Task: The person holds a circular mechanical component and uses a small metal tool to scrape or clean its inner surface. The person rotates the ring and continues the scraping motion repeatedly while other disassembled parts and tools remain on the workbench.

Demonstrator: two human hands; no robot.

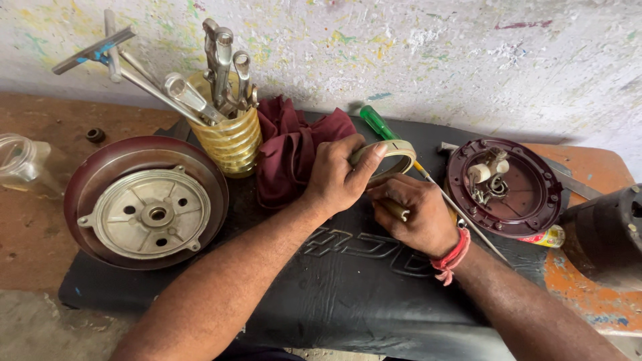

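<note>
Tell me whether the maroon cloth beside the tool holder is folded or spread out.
Neither: the maroon cloth lies bunched in loose creases between the yellow tool holder and the left hand.

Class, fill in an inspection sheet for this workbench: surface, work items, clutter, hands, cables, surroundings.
Surface: black mat over a worn wooden bench.
Work items: roll of tape held up by both hands.
Clutter: maroon disc cover, yellow jar of spanners, maroon cloth, green screwdriver, round maroon part.
Hands: left hand and right hand both grip the tape.
Cables: nothing seen.
Surroundings: paint-flecked white wall.
</note>
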